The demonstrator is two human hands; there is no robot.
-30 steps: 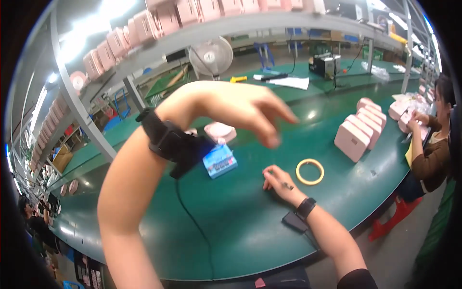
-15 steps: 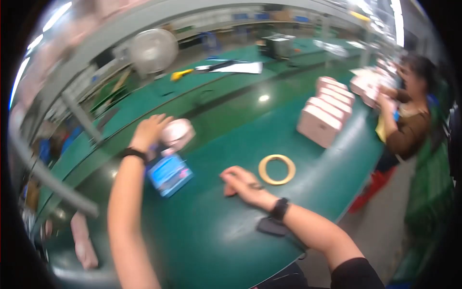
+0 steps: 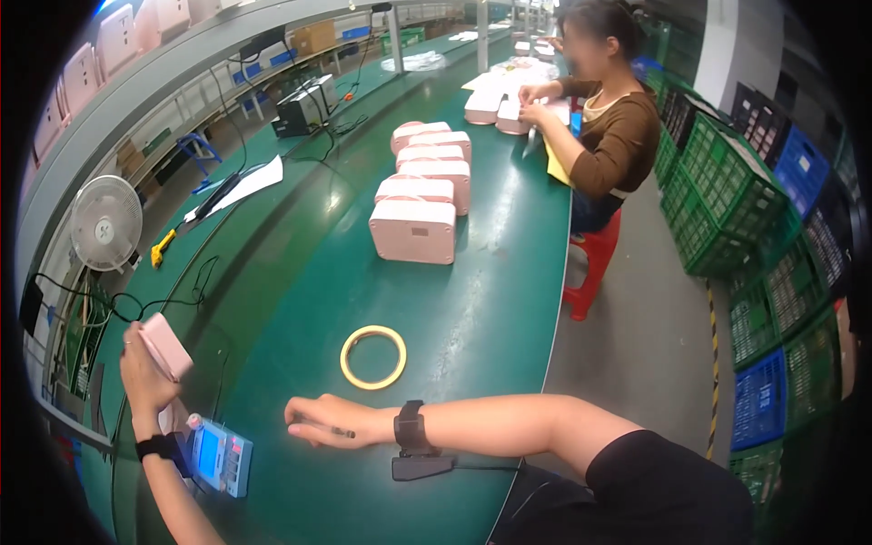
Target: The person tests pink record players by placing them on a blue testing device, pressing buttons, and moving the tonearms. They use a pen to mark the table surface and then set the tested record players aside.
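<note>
At the left of the bench, my left hand (image 3: 150, 377) is closed around a small pale pink case (image 3: 166, 346), held up off the surface at a tilt. Just below that wrist stands a light blue meter-like device (image 3: 221, 457) with a lit screen and buttons. A small pink knob-like piece shows at its upper corner. My right hand (image 3: 331, 421) rests low over the green bench, fingers curled and thumb folded in; whatever may be inside them is hidden. Beyond it lies a yellow tape ring (image 3: 373, 358), apart from the hand.
Pink boxy housings (image 3: 413, 231) stand in a row down the bench. A co-worker (image 3: 604, 118) sits at the far right on a red stool (image 3: 595, 268), handling similar parts. A fan (image 3: 106, 222), a yellow-handled tool (image 3: 163, 248) and cables are at left. Green crates (image 3: 718, 182) line the right.
The view has swung right, shifting the bench things leftward. My left hand now grips the pink case, raised and tilted. My right hand stays low near the tape ring, fingers still curled.
</note>
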